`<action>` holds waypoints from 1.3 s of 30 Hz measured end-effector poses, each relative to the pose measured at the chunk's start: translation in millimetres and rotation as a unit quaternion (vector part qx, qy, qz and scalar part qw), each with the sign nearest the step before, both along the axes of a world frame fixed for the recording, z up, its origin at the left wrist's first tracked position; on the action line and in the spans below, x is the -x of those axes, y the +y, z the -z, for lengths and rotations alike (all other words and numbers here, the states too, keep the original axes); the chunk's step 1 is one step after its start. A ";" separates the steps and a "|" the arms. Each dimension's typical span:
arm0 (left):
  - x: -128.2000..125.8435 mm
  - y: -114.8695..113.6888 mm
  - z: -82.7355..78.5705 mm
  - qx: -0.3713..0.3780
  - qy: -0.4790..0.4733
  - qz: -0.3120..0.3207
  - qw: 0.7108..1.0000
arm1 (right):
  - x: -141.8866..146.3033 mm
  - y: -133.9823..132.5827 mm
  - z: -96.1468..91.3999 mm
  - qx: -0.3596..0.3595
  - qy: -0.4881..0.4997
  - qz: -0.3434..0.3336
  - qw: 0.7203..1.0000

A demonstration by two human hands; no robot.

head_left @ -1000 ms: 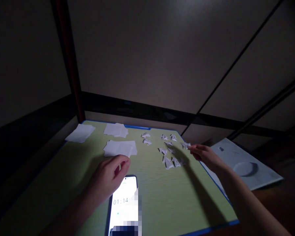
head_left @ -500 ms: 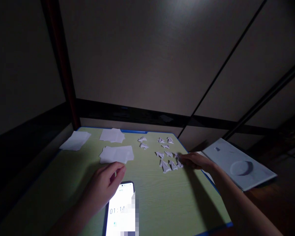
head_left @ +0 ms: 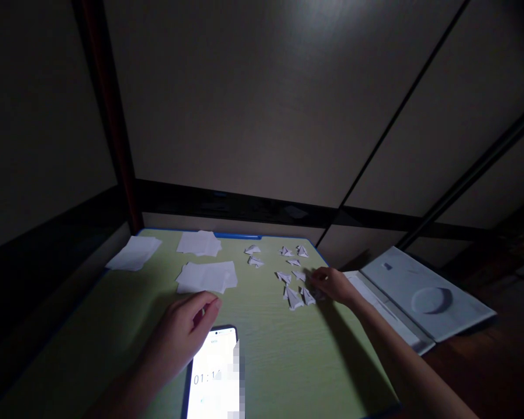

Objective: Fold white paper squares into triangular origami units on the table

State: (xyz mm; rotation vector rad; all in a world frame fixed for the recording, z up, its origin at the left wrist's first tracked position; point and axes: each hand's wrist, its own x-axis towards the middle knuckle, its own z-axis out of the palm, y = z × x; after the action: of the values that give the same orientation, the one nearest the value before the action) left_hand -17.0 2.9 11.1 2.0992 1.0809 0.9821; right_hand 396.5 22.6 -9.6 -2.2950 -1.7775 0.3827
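My left hand hovers low over the green table, fingers loosely curled with nothing in them, just above the top of a lit phone showing a timer. My right hand reaches to the right side of a cluster of several small folded white paper triangles, its fingers down among them. Whether it grips one is hidden by the hand and the dim light. A stack of flat white paper sheets lies just beyond my left hand.
Two more piles of white sheets, one at the back and another at the back left corner. An opened pale grey box or case lies off the table's right edge. A dark red post stands behind the left corner.
My right hand, which held a folded piece up at the right of the cluster, came down and left onto the folded pieces. My left hand stayed near the phone.
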 end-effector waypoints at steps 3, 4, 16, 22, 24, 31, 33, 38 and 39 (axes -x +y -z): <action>-0.4 -0.4 0.7 0.003 0.000 0.004 1.000 | -4.0 0.3 1.2 -0.007 -0.024 -0.001 1.000; -0.6 -0.4 0.6 0.005 0.002 0.005 1.000 | -6.5 0.2 -0.3 -0.010 -0.029 0.000 1.000; -0.2 0.8 1.3 0.007 0.000 0.009 1.000 | -11.8 -16.9 -14.5 -0.065 -0.039 -0.075 0.994; 1.6 0.9 -1.2 -0.005 -0.012 0.012 1.000 | -4.3 -19.7 0.5 -0.087 -0.032 -0.091 0.992; 2.4 2.0 0.0 0.007 -0.006 0.003 1.000 | -3.3 -17.0 3.8 -0.095 -0.025 -0.087 0.991; 6.6 5.2 3.7 0.025 0.007 -0.013 1.000 | -2.6 -15.8 -6.2 -0.127 -0.012 -0.044 0.991; 7.4 5.9 1.5 0.022 0.007 -0.029 0.999 | 3.8 -23.1 -11.4 -0.149 -0.006 -0.033 0.988; 5.2 6.6 -6.0 -0.013 -0.004 -0.057 0.998 | 51.4 -58.4 -14.5 -0.205 0.004 -0.056 0.977; 4.6 6.5 -7.1 -0.015 -0.004 -0.055 0.998 | 64.5 -66.9 -13.4 -0.213 0.004 -0.065 0.975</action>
State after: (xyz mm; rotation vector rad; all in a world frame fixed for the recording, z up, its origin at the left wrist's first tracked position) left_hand -21.6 9.4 18.3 2.0762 1.1949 1.0654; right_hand 332.0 -44.3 3.7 -1.8832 -1.8016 0.0223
